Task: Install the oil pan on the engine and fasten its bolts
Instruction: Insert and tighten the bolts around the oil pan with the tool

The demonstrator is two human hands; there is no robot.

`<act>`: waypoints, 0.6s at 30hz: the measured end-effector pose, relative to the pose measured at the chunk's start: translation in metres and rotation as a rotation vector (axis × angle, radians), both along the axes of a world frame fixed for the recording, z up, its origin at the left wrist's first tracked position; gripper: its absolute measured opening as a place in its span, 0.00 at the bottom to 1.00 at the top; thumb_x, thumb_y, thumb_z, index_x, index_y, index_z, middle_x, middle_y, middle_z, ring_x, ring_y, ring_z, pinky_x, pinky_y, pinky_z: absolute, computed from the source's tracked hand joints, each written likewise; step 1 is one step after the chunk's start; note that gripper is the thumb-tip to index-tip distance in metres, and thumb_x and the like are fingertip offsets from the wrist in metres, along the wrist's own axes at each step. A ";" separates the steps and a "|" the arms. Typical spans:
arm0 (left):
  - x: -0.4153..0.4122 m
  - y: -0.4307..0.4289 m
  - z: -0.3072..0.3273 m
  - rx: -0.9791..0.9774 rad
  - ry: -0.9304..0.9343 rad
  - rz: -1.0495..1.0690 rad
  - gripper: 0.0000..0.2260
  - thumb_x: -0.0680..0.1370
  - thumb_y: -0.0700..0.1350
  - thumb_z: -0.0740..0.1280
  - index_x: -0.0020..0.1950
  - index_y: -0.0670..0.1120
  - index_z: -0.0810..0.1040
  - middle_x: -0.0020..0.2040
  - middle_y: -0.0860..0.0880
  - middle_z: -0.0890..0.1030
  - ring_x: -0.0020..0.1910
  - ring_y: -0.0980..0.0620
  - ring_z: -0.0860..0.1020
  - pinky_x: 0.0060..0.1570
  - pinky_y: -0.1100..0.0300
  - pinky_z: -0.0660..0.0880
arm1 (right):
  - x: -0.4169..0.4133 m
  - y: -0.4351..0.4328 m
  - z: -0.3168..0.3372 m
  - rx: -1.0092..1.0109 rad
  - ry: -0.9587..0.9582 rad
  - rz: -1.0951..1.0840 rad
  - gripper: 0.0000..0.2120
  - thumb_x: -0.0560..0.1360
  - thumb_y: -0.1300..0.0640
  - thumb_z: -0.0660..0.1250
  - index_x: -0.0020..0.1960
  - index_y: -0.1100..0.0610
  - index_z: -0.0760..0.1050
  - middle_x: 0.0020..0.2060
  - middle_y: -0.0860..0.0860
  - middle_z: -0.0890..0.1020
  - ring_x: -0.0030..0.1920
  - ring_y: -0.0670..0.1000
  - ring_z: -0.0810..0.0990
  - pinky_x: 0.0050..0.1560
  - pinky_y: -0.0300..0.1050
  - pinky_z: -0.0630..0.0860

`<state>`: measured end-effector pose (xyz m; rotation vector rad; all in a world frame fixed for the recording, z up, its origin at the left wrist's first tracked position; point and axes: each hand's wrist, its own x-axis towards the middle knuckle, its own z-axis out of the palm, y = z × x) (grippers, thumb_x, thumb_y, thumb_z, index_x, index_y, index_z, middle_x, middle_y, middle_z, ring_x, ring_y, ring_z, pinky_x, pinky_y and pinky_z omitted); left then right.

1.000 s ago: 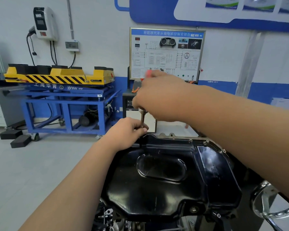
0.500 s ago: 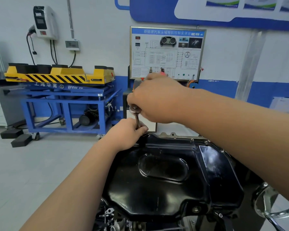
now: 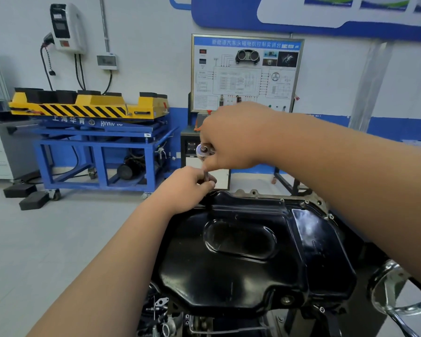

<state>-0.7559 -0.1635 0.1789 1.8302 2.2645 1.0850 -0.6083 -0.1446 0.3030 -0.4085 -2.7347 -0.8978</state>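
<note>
The black oil pan (image 3: 241, 259) lies on the upturned engine in front of me, with small bolts (image 3: 306, 202) along its far rim. A chrome ratchet (image 3: 203, 151) stands upright over the pan's far left corner. My right hand (image 3: 236, 137) grips the ratchet's handle, its round head showing at the fingers. My left hand (image 3: 187, 184) pinches the extension shaft (image 3: 206, 176) just above the pan's flange. The socket and the bolt under it are hidden by my left hand.
A blue lift trolley with a yellow striped battery pack (image 3: 88, 107) stands at the back left. A wiring training board (image 3: 246, 74) stands behind the engine. Black blocks (image 3: 27, 194) lie on the floor at the left. A chrome stand handle (image 3: 399, 300) curves at the lower right.
My right hand has swung the ratchet handle round toward the right, so the ratchet's round head now shows at the left of the hand. My left hand has stayed on the shaft.
</note>
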 end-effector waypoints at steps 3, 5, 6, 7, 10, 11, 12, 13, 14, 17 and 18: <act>-0.005 -0.004 0.001 0.091 -0.158 -0.013 0.08 0.73 0.44 0.69 0.37 0.57 0.79 0.30 0.62 0.78 0.30 0.64 0.74 0.32 0.70 0.67 | -0.001 0.000 -0.012 -0.154 0.049 -0.059 0.17 0.76 0.46 0.59 0.33 0.52 0.62 0.31 0.48 0.70 0.30 0.48 0.68 0.28 0.41 0.61; -0.010 -0.007 0.000 0.187 -0.391 -0.001 0.13 0.71 0.38 0.65 0.35 0.56 0.81 0.27 0.61 0.77 0.23 0.62 0.70 0.24 0.71 0.66 | -0.003 -0.001 -0.017 -0.232 0.066 -0.059 0.15 0.76 0.50 0.59 0.34 0.52 0.61 0.32 0.49 0.70 0.31 0.48 0.69 0.28 0.42 0.62; -0.012 -0.008 -0.001 0.223 -0.479 0.029 0.15 0.72 0.36 0.63 0.36 0.54 0.81 0.26 0.61 0.77 0.22 0.62 0.69 0.22 0.71 0.65 | -0.004 -0.001 -0.017 -0.255 0.083 -0.051 0.14 0.76 0.52 0.59 0.34 0.52 0.60 0.32 0.49 0.70 0.31 0.48 0.69 0.28 0.42 0.61; -0.013 -0.008 -0.001 0.236 -0.529 0.058 0.15 0.72 0.35 0.61 0.37 0.53 0.82 0.27 0.61 0.78 0.21 0.63 0.69 0.22 0.71 0.65 | -0.004 -0.002 -0.016 -0.266 0.110 -0.037 0.13 0.76 0.52 0.59 0.35 0.52 0.61 0.33 0.48 0.70 0.32 0.48 0.69 0.28 0.42 0.61; -0.011 -0.007 -0.001 0.173 -0.476 0.093 0.13 0.72 0.38 0.62 0.37 0.52 0.83 0.35 0.60 0.83 0.36 0.65 0.78 0.37 0.67 0.71 | -0.001 -0.004 -0.008 -0.241 0.248 0.021 0.06 0.73 0.51 0.60 0.40 0.53 0.69 0.34 0.47 0.72 0.33 0.48 0.70 0.28 0.41 0.61; -0.009 -0.006 -0.001 0.152 -0.452 0.103 0.13 0.72 0.39 0.62 0.37 0.51 0.83 0.36 0.60 0.83 0.42 0.62 0.79 0.42 0.65 0.71 | 0.001 -0.004 -0.004 -0.235 0.285 0.034 0.06 0.72 0.51 0.61 0.41 0.53 0.71 0.34 0.47 0.73 0.33 0.48 0.70 0.28 0.40 0.61; -0.009 -0.006 -0.001 0.145 -0.445 0.118 0.12 0.72 0.39 0.62 0.36 0.51 0.83 0.37 0.59 0.83 0.44 0.60 0.79 0.45 0.64 0.71 | 0.003 -0.005 0.000 -0.236 0.311 0.038 0.06 0.71 0.51 0.62 0.40 0.52 0.72 0.33 0.47 0.73 0.32 0.48 0.70 0.28 0.40 0.61; -0.009 -0.005 0.000 0.150 -0.450 0.143 0.12 0.72 0.40 0.62 0.37 0.50 0.83 0.37 0.58 0.84 0.45 0.59 0.79 0.45 0.64 0.71 | 0.005 -0.005 0.005 -0.238 0.330 0.036 0.06 0.71 0.51 0.62 0.38 0.52 0.71 0.32 0.47 0.73 0.31 0.47 0.70 0.28 0.40 0.60; -0.010 -0.004 0.000 0.162 -0.460 0.174 0.11 0.73 0.40 0.62 0.37 0.49 0.83 0.37 0.57 0.83 0.44 0.58 0.79 0.43 0.64 0.71 | 0.007 -0.004 0.009 -0.241 0.348 0.029 0.06 0.71 0.51 0.62 0.37 0.52 0.71 0.32 0.47 0.73 0.31 0.47 0.69 0.28 0.40 0.60; -0.013 0.001 0.004 0.186 -0.568 0.266 0.07 0.75 0.39 0.62 0.42 0.43 0.80 0.39 0.50 0.81 0.37 0.54 0.76 0.35 0.63 0.71 | 0.013 0.007 0.016 -0.273 0.417 -0.007 0.08 0.71 0.50 0.62 0.37 0.54 0.70 0.33 0.49 0.73 0.32 0.48 0.70 0.29 0.41 0.62; -0.013 0.002 0.005 0.173 -0.586 0.278 0.07 0.76 0.37 0.61 0.43 0.42 0.78 0.40 0.49 0.80 0.35 0.54 0.74 0.33 0.64 0.70 | 0.015 0.011 0.017 -0.296 0.438 -0.023 0.10 0.71 0.50 0.62 0.36 0.56 0.69 0.32 0.50 0.73 0.31 0.49 0.69 0.29 0.42 0.62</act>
